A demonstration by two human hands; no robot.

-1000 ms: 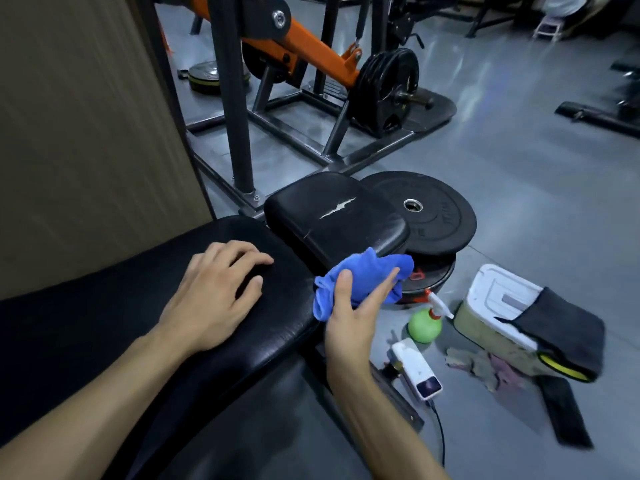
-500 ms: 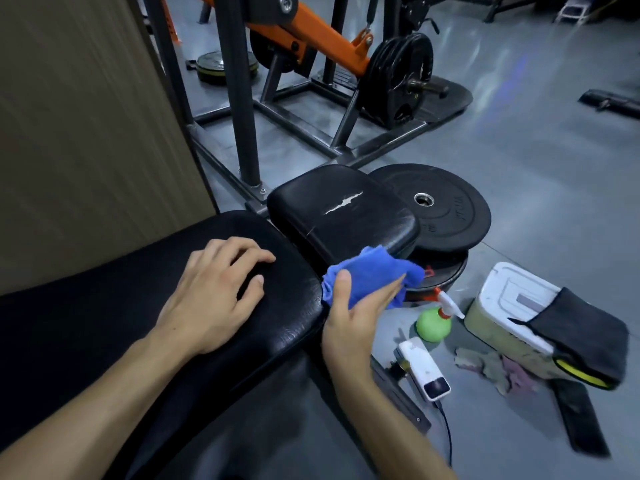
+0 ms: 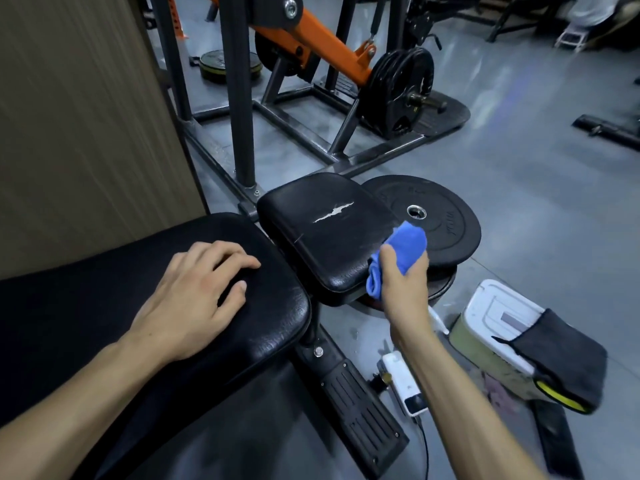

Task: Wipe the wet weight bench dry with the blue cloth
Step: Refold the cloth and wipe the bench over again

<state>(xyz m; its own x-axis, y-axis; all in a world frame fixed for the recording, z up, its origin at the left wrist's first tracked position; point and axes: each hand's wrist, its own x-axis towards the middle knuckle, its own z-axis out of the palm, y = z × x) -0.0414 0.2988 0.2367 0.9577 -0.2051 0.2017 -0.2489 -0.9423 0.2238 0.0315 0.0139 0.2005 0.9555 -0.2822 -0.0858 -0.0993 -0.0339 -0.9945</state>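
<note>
The black weight bench has a long back pad (image 3: 270,317) and a smaller seat pad (image 3: 322,237) with a torn white split on top. My left hand (image 3: 194,296) rests palm down on the end of the long pad, fingers loosely spread. My right hand (image 3: 403,275) grips the bunched blue cloth (image 3: 401,251) against the right edge of the seat pad. Part of the cloth hangs below my thumb.
Two stacked black weight plates (image 3: 446,220) lie right beside the seat pad. On the floor to the right are a white-lidded box (image 3: 491,313) with a dark cloth (image 3: 561,362) over it and a white device (image 3: 405,386). A dark frame with an orange arm (image 3: 311,32) stands behind.
My right hand has slid the blue cloth forward along the right side of the seat pad. The left hand has stayed on the long pad. The green spray bottle is now hidden behind my right arm.
</note>
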